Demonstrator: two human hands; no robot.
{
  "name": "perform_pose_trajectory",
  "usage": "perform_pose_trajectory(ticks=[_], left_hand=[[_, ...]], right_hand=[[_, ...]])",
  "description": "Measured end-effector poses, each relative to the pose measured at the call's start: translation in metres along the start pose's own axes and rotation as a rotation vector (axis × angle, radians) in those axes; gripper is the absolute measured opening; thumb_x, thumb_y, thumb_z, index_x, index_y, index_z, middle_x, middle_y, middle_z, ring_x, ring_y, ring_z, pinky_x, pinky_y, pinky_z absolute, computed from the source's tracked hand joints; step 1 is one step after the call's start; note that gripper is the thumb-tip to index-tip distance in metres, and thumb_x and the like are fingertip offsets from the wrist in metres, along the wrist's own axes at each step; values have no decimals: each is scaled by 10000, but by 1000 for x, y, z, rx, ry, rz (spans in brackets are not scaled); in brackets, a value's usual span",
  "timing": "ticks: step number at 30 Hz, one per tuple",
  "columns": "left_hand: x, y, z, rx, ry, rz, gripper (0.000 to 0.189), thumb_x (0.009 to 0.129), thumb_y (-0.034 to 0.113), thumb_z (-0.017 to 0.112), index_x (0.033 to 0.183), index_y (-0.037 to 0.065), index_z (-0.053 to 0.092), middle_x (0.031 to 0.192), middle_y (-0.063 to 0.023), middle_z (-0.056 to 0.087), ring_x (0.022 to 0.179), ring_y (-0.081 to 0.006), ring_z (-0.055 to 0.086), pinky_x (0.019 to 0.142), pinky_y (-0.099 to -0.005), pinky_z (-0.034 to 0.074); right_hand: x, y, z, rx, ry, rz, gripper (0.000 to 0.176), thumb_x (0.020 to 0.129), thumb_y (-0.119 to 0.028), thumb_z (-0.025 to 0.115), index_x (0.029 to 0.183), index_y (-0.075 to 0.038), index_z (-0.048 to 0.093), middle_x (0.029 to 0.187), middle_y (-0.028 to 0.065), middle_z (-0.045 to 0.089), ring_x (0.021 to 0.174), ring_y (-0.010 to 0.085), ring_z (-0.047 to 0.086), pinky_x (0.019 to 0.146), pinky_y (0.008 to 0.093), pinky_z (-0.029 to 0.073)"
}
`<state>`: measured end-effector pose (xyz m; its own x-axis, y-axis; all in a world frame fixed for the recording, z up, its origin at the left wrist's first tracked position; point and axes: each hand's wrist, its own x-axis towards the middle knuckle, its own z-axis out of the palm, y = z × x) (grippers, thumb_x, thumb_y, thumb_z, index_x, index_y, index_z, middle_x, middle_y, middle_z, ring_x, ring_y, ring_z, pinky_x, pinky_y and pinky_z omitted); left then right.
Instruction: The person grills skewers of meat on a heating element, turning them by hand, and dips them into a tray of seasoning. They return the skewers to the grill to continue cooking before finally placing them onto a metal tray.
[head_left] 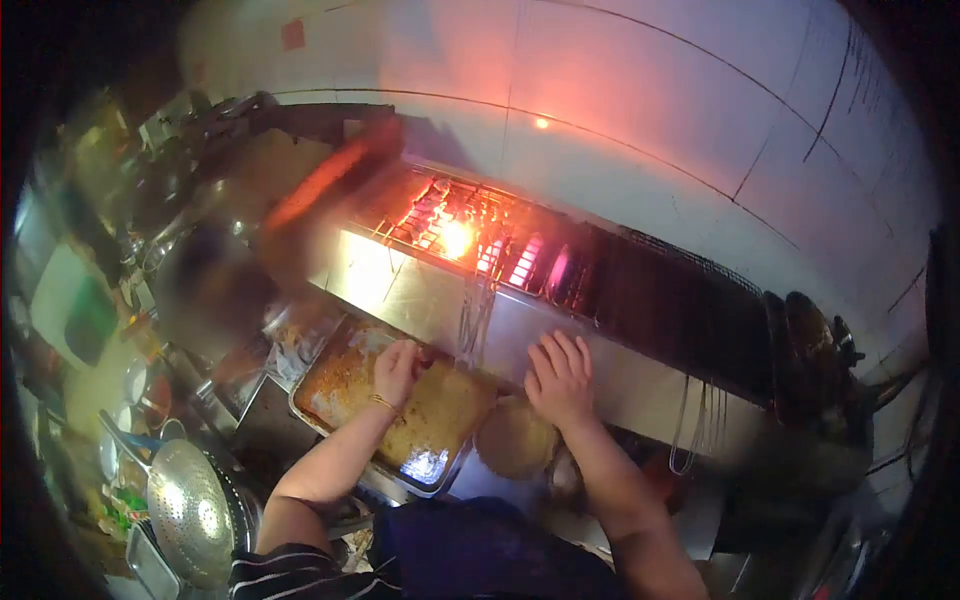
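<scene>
My left hand [397,370], with a bracelet at its wrist, is curled closed above a metal tray [303,405]. Its fingertips are partly hidden, so I cannot make out what lies in them. The tray has a brown and yellow coating over its bottom. Fingers spread, my right hand [560,378] is open and holds nothing, just in front of the grill's steel front panel [600,345]. Between the hands, long metal wire handles [474,320] hang down from the grill. A round brownish container [515,437] sits below my right hand.
Flames and glowing bars fill part of the long grill [450,235] along the tiled wall. At right, another wire handle [684,425] hangs over the front. A perforated strainer [190,508] stands at lower left. Blurred dark and orange shapes hide part of the upper left.
</scene>
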<state>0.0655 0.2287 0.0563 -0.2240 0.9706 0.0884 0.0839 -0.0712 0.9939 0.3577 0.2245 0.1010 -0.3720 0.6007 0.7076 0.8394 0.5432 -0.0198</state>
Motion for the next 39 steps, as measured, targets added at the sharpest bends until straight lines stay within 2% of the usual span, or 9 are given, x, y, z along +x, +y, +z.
perform_pose_trajectory(ticks=[4,5,12,19,25,28,33,36,39], left_hand=[[-2,24,20,-117,-55,18,282,978,209,476,1120,-14,572,796,-25,598,677,-103,541,605,-253,446],[1,36,18,16,-125,1,464,989,335,442,1318,8,451,1045,-110,627,840,-136,594,721,-260,476],[40,96,40,40,-276,-398,531,931,465,486,1288,75,436,1162,-82,573,948,-210,562,692,-350,444],[62,127,86,535,-215,-532,307,809,344,694,983,115,589,852,-24,576,708,-177,565,623,-356,416],[108,58,112,1225,-359,-73,201,783,221,687,936,90,695,882,-59,640,784,-184,630,663,-361,554],[47,129,147,1116,-290,-219,428,672,178,730,1061,10,670,1015,-154,681,903,-233,666,764,-340,540],[97,55,134,1227,-232,-88,488,793,275,622,1183,-14,569,1134,-195,632,986,-296,651,828,-382,524],[54,107,136,1050,30,-227,573,830,318,574,1276,-26,467,1166,-200,615,1042,-308,629,884,-406,497],[36,131,107,1260,15,-146,411,858,288,566,1175,34,507,1113,-172,643,1066,-306,619,879,-423,487]], right_hand=[[-1,3,3,-7,-12,-1,314,754,-199,611,1056,-111,620,1200,72,558,1190,253,472,1060,479,319],[-1,3,4,-4,-12,1,312,755,-201,611,1052,-107,619,1204,72,558,1192,253,471,1062,480,317],[-5,7,-1,58,1,-17,349,737,-188,640,1080,-126,618,1233,61,540,1221,253,444,1076,489,299],[-10,14,4,63,51,-33,354,736,-186,646,1081,-112,616,1244,75,541,1223,253,453,1074,485,299],[-9,16,7,109,-3,-35,354,743,-186,630,1082,-85,622,1248,91,533,1233,266,444,1078,488,287],[-12,16,3,91,18,-54,356,745,-190,623,1084,-80,627,1247,88,535,1236,270,442,1079,487,287],[-11,16,2,73,21,-54,374,740,-199,630,1095,-79,623,1242,80,542,1237,266,443,1081,484,287],[-13,15,6,47,92,-67,380,738,-200,637,1097,-79,616,1234,78,543,1236,259,443,1081,484,289],[-11,13,-2,80,94,-71,338,747,-189,621,1066,-76,617,1210,81,554,1215,254,457,1069,475,303]])
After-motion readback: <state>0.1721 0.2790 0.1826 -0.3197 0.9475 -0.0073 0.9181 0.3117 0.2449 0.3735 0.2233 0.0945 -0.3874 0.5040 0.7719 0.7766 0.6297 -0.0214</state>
